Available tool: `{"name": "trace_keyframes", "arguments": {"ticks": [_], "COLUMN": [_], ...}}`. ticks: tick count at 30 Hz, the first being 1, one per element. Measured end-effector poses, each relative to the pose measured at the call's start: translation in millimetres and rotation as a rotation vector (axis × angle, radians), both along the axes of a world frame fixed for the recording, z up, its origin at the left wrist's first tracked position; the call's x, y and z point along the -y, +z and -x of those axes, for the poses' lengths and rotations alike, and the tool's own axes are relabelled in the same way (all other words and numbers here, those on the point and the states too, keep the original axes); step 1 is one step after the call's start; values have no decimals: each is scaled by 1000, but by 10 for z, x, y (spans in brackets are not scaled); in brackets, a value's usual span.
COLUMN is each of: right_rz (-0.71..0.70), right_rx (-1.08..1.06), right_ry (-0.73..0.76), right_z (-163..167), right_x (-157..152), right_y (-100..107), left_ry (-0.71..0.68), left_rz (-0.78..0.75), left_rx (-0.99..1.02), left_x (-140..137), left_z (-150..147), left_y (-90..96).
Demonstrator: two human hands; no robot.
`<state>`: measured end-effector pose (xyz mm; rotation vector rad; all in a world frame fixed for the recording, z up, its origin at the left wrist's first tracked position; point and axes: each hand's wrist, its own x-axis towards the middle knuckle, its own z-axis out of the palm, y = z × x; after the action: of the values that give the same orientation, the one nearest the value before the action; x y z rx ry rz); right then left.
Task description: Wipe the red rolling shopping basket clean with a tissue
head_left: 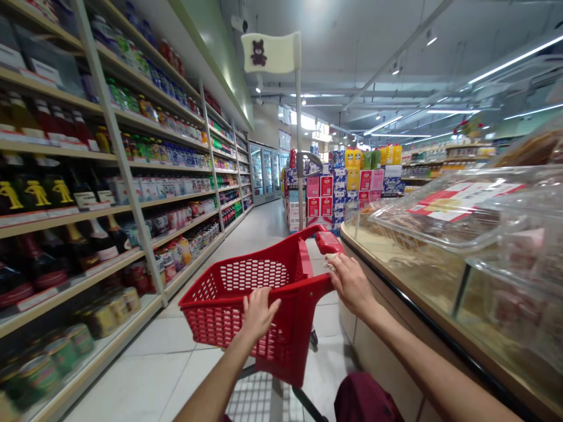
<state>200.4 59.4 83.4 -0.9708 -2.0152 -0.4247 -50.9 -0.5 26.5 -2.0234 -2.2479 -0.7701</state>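
A red plastic shopping cart stands at an angle in front of me, its perforated basket pointing left. My left hand rests over the near rim of the basket, fingers bent onto the edge and thumb to the right. At the cart's handle, my right hand is closed over a crumpled whitish cloth, which touches the handle's end; most of the cloth is hidden under the fingers. A pole rises from the cart with a cream flag bearing a dark bear.
Shelves of bottles and cans line the left side. On the right, a display counter holds clear plastic food packs close to my right arm. Stacked drink cartons stand ahead, with glass-door fridges beyond. Pale tiled floor runs between.
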Motion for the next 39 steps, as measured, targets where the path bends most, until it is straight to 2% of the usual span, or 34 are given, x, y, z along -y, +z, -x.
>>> {"name": "trace_keyframes", "arguments": {"ticks": [4, 8, 10, 12, 16, 18, 20, 24, 26, 28, 30, 33, 35, 37, 39], "right_rz": [-11, 4, 0, -6, -15, -21, -25, -28, -35, -54, -67, -49, -37, -52, -85], "right_rx": [136, 258, 231, 181, 192, 221, 209, 69, 88, 170, 214, 131, 82, 107, 185], "right_ry": [-46, -80, -146, -184, -24, 42, 8, -176, -141, -41, -22, -232, -324, -249, -83], "right_z": [212, -12, -120, -74, 288, 331, 229, 90, 181, 252, 191, -35, -55, 95, 282], "right_x": [46, -147, -257, -309, -269, -278, -336, -446, -439, -433, -474, -586, -607, -551, -463], "right_y": [-98, -20, 20, -11, -201, -227, -189, -161, -223, -270, -249, -139, -122, -195, -299], "left_ry": [-39, -96, -112, -111, -125, -148, -168, -172, -179, -183, -177, -164, -156, -155, -160], "left_rz": [7, 53, 77, 98, 125, 119, 92, 55, 73, 98, 116, 107, 98, 104, 115], "left_rx": [14, -12, -25, -27, -51, -82, -108, -115, -108, -105, -110, -123, -131, -141, -151], "left_x": [-103, -160, -181, -203, -227, -216, -197, -193, -218, -247, -270, -289, -298, -307, -315], "left_z": [-104, -156, -199, -264, -356, -346, -314, -284, -294, -305, -310, -320, -334, -346, -346], "left_y": [-31, -13, 0, 15, 31, 21, 0, -36, -42, -48, -60, -85, -93, -90, -87]}}
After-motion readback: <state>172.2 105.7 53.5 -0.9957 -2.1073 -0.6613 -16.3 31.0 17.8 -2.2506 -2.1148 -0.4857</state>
